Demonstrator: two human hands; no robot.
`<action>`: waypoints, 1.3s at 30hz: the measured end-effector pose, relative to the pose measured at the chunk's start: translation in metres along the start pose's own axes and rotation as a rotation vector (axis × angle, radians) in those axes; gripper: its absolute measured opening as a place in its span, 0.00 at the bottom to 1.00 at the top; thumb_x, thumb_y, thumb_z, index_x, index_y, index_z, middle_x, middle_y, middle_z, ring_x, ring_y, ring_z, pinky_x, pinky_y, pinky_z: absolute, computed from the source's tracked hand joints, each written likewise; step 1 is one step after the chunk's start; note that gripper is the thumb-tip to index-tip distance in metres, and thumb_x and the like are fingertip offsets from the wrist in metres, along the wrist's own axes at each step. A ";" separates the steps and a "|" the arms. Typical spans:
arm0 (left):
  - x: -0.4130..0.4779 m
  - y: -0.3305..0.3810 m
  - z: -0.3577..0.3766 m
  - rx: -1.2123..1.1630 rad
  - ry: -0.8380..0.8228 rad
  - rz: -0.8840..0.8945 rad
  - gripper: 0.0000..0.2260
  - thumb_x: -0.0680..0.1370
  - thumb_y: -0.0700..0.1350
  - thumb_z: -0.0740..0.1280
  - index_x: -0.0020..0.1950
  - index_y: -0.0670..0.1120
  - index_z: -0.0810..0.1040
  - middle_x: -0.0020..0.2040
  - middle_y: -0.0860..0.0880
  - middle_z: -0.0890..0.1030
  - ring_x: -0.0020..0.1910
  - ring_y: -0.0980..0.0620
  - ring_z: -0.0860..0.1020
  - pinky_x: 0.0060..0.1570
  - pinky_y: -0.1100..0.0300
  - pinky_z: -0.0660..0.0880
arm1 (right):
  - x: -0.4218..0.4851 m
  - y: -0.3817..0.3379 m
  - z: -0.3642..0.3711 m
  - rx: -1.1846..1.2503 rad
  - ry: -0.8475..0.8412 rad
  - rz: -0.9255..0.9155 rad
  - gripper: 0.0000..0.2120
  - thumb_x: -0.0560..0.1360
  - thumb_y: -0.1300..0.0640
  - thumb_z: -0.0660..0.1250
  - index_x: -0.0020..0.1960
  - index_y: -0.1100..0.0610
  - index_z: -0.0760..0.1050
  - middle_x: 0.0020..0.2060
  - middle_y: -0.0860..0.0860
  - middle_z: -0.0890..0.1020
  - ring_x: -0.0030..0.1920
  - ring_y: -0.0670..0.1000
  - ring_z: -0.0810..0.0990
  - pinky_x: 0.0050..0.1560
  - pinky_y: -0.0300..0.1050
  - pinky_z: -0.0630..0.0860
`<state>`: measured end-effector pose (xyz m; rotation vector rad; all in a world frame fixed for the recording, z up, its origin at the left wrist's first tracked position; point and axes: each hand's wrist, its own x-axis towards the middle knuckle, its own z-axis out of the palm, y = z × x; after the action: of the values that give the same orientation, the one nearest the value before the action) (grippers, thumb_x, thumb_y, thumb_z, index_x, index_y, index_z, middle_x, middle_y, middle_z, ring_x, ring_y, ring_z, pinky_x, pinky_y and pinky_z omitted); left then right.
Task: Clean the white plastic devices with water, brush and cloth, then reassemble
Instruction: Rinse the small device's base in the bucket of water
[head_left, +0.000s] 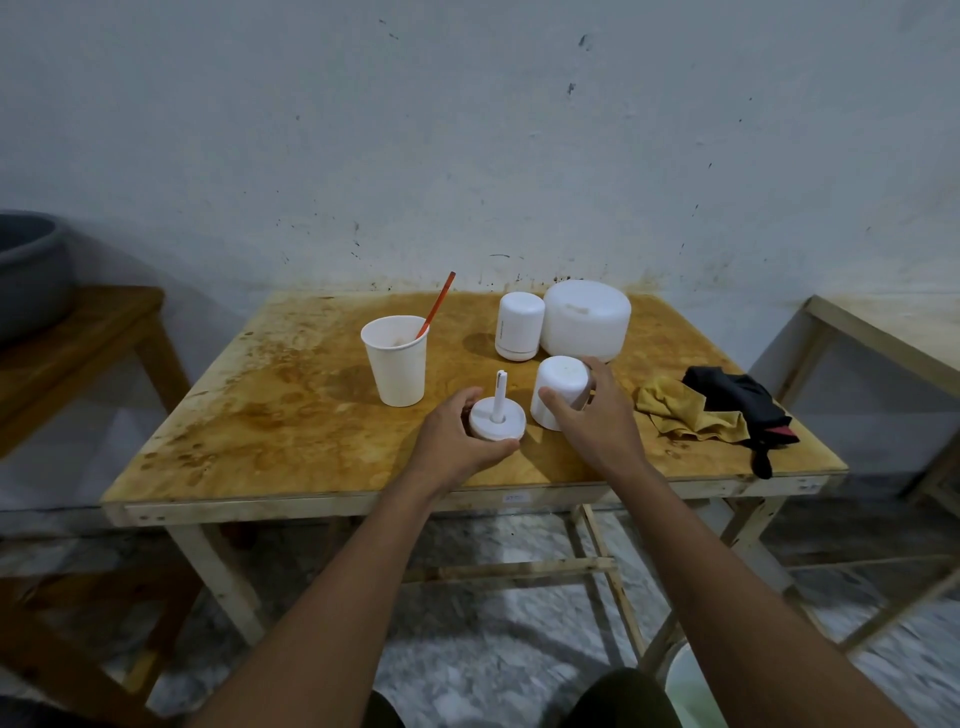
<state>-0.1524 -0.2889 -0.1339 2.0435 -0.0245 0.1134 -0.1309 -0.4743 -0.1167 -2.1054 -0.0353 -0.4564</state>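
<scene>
My left hand (457, 441) grips a white round base (496, 422) with an upright white stem in its middle, near the table's front. My right hand (597, 421) grips a white plastic shell (558, 389) that stands upside down beside the base. Further back stand a small white cylindrical device (519, 325) and a larger white dome-shaped device (587, 319), side by side. A white paper cup (397, 364) holds an orange-handled brush (439, 304). A yellow cloth (685, 413) and a black cloth (737, 405) lie at the right.
The stained wooden table (291, 405) stands against a white wall. A grey basin (28, 270) rests on a second table at the left. Another wooden frame (883, 338) stands at the right. A pale bucket (691, 686) sits on the floor below.
</scene>
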 end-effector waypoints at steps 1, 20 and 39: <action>0.000 0.000 0.000 -0.002 0.002 0.002 0.40 0.66 0.51 0.81 0.75 0.50 0.67 0.70 0.50 0.74 0.64 0.52 0.73 0.60 0.57 0.74 | 0.000 0.000 0.000 -0.003 -0.001 -0.006 0.28 0.73 0.46 0.73 0.69 0.49 0.67 0.57 0.43 0.74 0.55 0.44 0.72 0.52 0.43 0.73; 0.003 -0.001 0.000 0.005 -0.004 0.020 0.35 0.66 0.51 0.81 0.70 0.49 0.73 0.64 0.52 0.78 0.58 0.53 0.76 0.50 0.63 0.76 | -0.037 -0.030 0.004 -0.029 -0.054 0.055 0.10 0.79 0.49 0.63 0.57 0.50 0.78 0.47 0.45 0.80 0.44 0.43 0.77 0.39 0.40 0.73; -0.069 0.054 0.063 -0.125 -0.282 0.274 0.33 0.64 0.52 0.82 0.66 0.50 0.77 0.59 0.56 0.81 0.57 0.60 0.79 0.53 0.66 0.76 | -0.097 0.000 -0.114 0.556 -0.318 0.454 0.11 0.82 0.57 0.60 0.61 0.58 0.76 0.38 0.57 0.78 0.36 0.50 0.78 0.40 0.46 0.78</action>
<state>-0.2198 -0.3722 -0.1210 1.9076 -0.4766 -0.0065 -0.2562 -0.5531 -0.0948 -1.5505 0.1179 0.1553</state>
